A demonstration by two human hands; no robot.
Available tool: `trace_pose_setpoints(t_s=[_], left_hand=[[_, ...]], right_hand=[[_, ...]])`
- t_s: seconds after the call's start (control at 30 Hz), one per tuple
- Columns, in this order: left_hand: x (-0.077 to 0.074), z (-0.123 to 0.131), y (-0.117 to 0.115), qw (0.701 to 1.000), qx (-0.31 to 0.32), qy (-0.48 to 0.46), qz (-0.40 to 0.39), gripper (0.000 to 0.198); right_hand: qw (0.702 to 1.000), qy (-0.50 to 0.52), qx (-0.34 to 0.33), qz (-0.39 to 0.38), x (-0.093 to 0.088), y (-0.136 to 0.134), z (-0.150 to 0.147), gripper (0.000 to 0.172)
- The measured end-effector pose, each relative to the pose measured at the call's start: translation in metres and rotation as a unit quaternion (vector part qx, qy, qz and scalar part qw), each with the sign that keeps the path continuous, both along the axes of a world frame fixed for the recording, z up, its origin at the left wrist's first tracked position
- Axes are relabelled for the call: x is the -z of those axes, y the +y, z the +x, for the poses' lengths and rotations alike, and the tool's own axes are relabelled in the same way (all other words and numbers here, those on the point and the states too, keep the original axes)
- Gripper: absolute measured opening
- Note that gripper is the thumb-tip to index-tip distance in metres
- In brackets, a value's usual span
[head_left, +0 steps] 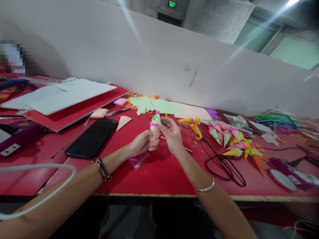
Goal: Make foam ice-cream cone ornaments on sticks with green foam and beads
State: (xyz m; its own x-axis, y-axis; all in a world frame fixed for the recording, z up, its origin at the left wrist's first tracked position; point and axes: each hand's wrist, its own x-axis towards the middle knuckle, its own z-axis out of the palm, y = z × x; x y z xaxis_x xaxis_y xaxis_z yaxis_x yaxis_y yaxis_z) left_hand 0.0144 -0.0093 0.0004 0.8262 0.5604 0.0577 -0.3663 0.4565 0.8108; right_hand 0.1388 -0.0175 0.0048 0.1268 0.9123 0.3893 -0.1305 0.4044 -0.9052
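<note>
Between my hands is a small craft ice cream cone (155, 127), with a pale peach cone, a pink band, a green swirl and a pink ball on top. My left hand (143, 143) is closed around the cone's lower part and keeps it upright. The fingertips of my right hand (171, 132) pinch at its right side near the green swirl. Below my left hand lies a clear plastic bag (139, 161) with something pink by it. To the right of my hands rests a yellow glue gun (191, 125) on the red table (159, 181).
Finished-looking paper cones (224, 134) pile up at right beside a black cord (221, 166). A black phone (92, 137) and a peach paper piece (124, 122) lie at left. White boards (74, 94) and green paper scraps (161, 106) are farther back, before a pale partition (149, 59).
</note>
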Motion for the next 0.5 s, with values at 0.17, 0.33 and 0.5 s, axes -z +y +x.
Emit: trace_pose_setpoints(t_s=[0.17, 0.33, 0.5], left_hand=[[0.0005, 0.0001, 0.0009, 1.0, 0.005, 0.0, 0.0, 0.013], [0.0012, -0.0003, 0.0004, 1.0, 0.0, -0.005, 0.007, 0.015], [-0.0003, -0.0014, -0.002, 0.999, -0.012, 0.013, 0.043, 0.021]], right_hand=[[1.0, -0.003, 0.005, -0.012, -0.0002, -0.0006, -0.0002, 0.025], [0.999, 0.007, -0.024, -0.032, 0.0006, 0.0003, 0.0018, 0.025], [0.994, -0.018, -0.067, -0.081, 0.0002, -0.0021, 0.0004, 0.039]])
